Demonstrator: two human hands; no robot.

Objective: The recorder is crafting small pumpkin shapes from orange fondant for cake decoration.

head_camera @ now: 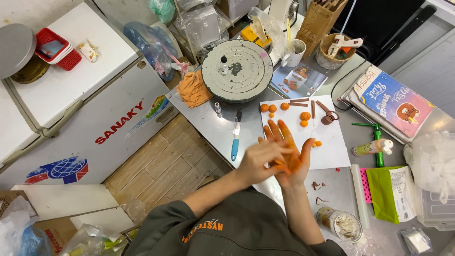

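Orange clay smears your right palm (290,159), fingers spread and pointing up; your left hand (258,161) lies flat across it, fingers together. Whether clay sits between them, you cannot tell. Beneath lies a white paper sheet (332,151) with small orange clay balls (305,116). A blue-handled knife (235,135) rests nearby, left.

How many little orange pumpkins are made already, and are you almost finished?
Done: about five round orange balls sit on the white sheet, with a few tiny orange bits and a brown coil. In hand: the left hand rubs across the right hand, whose palm is stained orange; any clay between them is hidden. Left: the brown strips lie loose, and the blue-handled knife rests untouched.
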